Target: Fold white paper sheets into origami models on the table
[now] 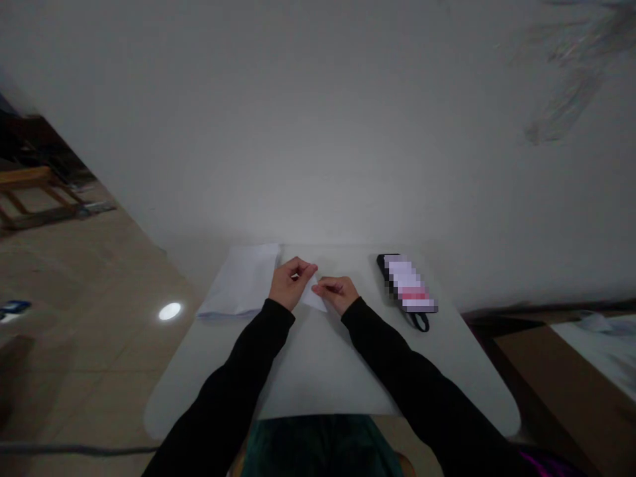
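- Pinching a small piece of white paper [314,302], the left grip [289,283] brings its thumb and forefinger together at the paper's upper end, the other fingers curled in.
- The right grip [339,293] is closed on the same piece a little lower, thumb and forefinger at its right edge; the two grips are near each other but apart.
- This small piece is between the two grips, over the far half of the white bench [328,377], its lower part showing below the fingers; whether it touches the surface I cannot tell.
- A stack of white sheets [241,281] lies on the bench, just beside the left grip on its outer side.
- Toward the right side of the bench lies a phone [410,285] in a dark case, its screen blurred into blocks, with a black strap loop [421,322] at its near end.
- Black sleeves [248,364] cover both forearms, and dark green cloth [318,447] shows below the near edge of the bench.
- Behind the bench stands a pale wall [308,132], with a scuffed patch [566,99] high on the right.
- Left of the bench, a tiled floor [124,344] carries a bright round patch of light [169,311]; farther back stands a wooden stool [30,179].
- A brown cardboard box [561,377] is at the right.
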`<state>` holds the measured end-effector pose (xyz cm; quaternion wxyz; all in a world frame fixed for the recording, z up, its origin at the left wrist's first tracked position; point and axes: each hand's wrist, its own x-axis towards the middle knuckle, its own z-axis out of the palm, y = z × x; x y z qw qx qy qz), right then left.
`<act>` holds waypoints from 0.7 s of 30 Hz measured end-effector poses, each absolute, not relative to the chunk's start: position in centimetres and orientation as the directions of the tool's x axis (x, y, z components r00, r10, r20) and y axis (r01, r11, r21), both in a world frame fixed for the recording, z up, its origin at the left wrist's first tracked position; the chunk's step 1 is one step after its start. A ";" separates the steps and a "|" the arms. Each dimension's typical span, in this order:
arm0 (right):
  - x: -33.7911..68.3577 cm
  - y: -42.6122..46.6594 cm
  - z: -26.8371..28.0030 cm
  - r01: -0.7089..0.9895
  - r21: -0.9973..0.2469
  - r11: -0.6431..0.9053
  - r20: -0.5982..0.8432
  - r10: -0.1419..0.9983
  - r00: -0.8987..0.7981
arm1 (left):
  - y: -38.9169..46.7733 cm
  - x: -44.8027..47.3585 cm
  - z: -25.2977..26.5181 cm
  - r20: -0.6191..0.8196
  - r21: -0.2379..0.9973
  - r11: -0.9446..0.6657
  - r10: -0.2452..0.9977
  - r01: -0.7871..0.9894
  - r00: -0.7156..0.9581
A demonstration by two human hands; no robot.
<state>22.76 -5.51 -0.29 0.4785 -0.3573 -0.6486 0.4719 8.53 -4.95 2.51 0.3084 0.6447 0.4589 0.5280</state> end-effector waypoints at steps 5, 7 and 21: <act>22.4 -4.7 -2.4 -0.006 -0.974 0.225 0.223 0.961 -0.160 | -3.5 9.7 0.2 0.386 0.892 -0.368 0.922 0.264 -0.019; 22.4 -4.7 -2.8 -0.003 -0.973 0.231 0.230 0.966 -0.115 | -3.6 10.0 -0.1 0.386 0.891 -0.358 0.921 0.278 -0.051; 21.9 -5.6 -2.8 0.012 -0.970 0.244 0.241 0.964 -0.111 | -4.2 9.2 -0.4 0.473 0.812 -0.367 0.870 0.454 -0.143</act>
